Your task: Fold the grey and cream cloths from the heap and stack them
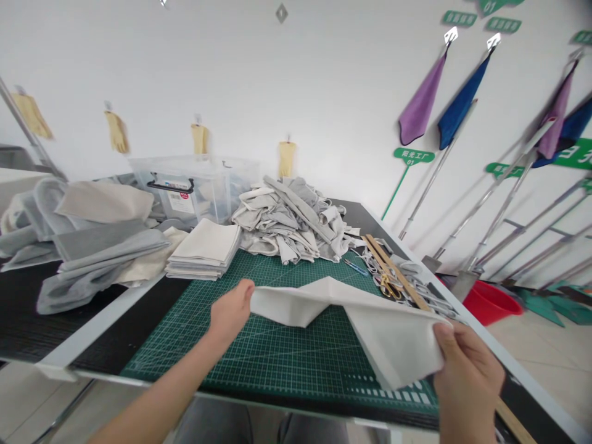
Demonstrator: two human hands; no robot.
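Note:
A pale grey-white cloth (393, 336) is stretched between my two hands above the green cutting mat (287, 361). My left hand (232, 310) pinches its left corner. At the other end, my right hand (467, 364) grips the right edge, thumb on top. The cloth sags and folds in the middle, with one part hanging down near my right hand. Behind it, a neat stack of folded cloths (203, 246) lies at the mat's back left edge, and a loose heap of grey and white cloths (291, 219) at the back.
More cloths (102, 246) are piled at the left, before a clear plastic bin (185, 191). Wooden strips (398, 274), gold scissors (388, 287), a blue tool (356, 267) and white cords lie along the right side. A red bucket (493, 302) stands on the floor.

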